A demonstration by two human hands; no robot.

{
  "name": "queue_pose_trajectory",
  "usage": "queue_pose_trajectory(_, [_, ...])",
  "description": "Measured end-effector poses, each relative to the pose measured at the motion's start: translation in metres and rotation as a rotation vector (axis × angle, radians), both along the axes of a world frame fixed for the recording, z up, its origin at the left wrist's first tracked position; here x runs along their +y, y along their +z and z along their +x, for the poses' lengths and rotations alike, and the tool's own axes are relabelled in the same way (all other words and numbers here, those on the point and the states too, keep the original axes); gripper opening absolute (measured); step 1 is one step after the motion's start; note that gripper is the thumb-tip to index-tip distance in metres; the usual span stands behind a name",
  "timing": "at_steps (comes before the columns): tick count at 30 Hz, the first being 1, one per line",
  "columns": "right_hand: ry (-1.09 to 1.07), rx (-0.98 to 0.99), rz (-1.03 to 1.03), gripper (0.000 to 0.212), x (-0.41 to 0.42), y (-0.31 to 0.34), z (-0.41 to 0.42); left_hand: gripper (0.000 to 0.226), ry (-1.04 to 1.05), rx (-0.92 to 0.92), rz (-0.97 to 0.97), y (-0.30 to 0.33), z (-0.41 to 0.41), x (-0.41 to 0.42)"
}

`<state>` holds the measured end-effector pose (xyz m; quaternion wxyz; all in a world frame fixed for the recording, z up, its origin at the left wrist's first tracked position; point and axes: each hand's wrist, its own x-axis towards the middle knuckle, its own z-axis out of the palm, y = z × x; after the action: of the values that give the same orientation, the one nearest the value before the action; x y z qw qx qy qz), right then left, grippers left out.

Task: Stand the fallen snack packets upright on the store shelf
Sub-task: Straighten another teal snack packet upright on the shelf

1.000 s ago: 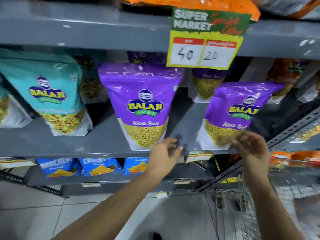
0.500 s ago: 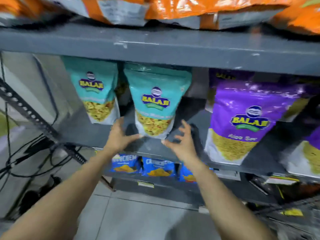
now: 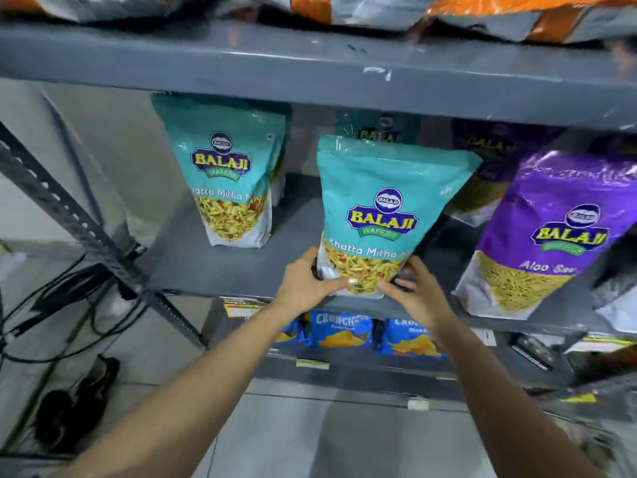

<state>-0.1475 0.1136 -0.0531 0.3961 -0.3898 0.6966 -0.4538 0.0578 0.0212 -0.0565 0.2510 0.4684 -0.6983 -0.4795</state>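
A teal Khatta Mitha packet point(image 3: 386, 208) stands at the front edge of the grey middle shelf point(image 3: 213, 267), leaning slightly right. My left hand point(image 3: 306, 284) grips its bottom left corner and my right hand point(image 3: 415, 291) grips its bottom right corner. A second teal packet point(image 3: 227, 174) stands upright further left and deeper on the shelf. A purple Aloo Sev packet point(image 3: 551, 232) stands to the right, tilted. Behind these, more teal and purple packets sit in shadow.
The upper shelf board point(image 3: 310, 63) hangs close above the packets, with orange bags on top. Blue Crunchex packets point(image 3: 339, 329) fill the shelf below. A perforated diagonal brace point(image 3: 69, 215) and black cables point(image 3: 62, 305) lie at the left. Grey tiled floor below.
My view swung left from the purple packets to the teal ones. Both hands, open half a second ago, have closed on the bottom of the middle teal packet.
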Motion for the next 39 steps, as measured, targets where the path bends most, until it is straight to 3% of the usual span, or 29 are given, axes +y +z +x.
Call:
queue_pose_trajectory(6, [-0.007,0.069,-0.025,0.065,0.007,-0.011,0.001,0.064,0.007,0.022,0.004,0.000,0.002,0.004])
queue_pose_trajectory(12, [0.007,0.062,-0.081,0.050,0.012,-0.016,0.005,0.068,-0.012,0.066,0.079,0.003,0.006,0.009])
queue_pose_trajectory(14, [-0.059,0.012,-0.171,0.068,0.017,-0.013,0.011,0.076,-0.021,0.078,0.078,0.005,0.011,0.010])
queue_pose_trajectory(16, [-0.219,0.095,-0.310,0.077,0.030,-0.001,0.022,0.079,0.062,0.135,0.084,0.005,0.022,0.011])
queue_pose_trajectory(18, [-0.257,0.274,-0.473,0.058,0.044,0.013,0.040,0.058,0.288,0.267,0.051,0.005,0.044,0.009])
queue_pose_trajectory(20, [-0.203,0.340,-0.536,0.034,0.044,0.028,0.071,0.035,0.504,0.282,-0.183,-0.002,0.080,0.001])
queue_pose_trajectory(22, [-0.099,0.402,-0.553,0.014,0.024,0.034,0.108,0.039,0.601,0.177,-0.369,-0.007,0.119,-0.019])
queue_pose_trajectory(24, [0.043,0.468,-0.587,0.005,-0.015,0.030,0.142,0.066,0.604,0.105,-0.364,-0.007,0.150,-0.051])
queue_pose_trajectory(26, [0.078,0.377,-0.458,0.024,-0.066,0.023,0.169,0.088,0.558,0.075,-0.231,0.002,0.163,-0.083])
queue_pose_trajectory(30, [0.129,0.045,0.011,0.110,-0.156,0.017,0.190,0.095,0.434,0.109,0.026,0.015,0.161,-0.127])
queue_pose_trajectory(31, [0.152,0.044,0.026,0.113,-0.170,0.014,0.190,0.087,0.404,0.122,0.061,0.015,0.160,-0.132])
queue_pose_trajectory(34, [0.146,0.067,-0.005,0.081,-0.183,0.003,0.192,0.064,0.317,0.140,0.089,0.009,0.159,-0.133])
queue_pose_trajectory(37, [0.137,0.063,-0.034,0.072,-0.168,-0.003,0.201,0.069,0.297,0.185,0.068,0.004,0.169,-0.123])
queue_pose_trajectory(39, [0.148,0.053,-0.051,0.071,-0.154,-0.007,0.208,0.085,0.292,0.177,0.075,0.000,0.179,-0.112])
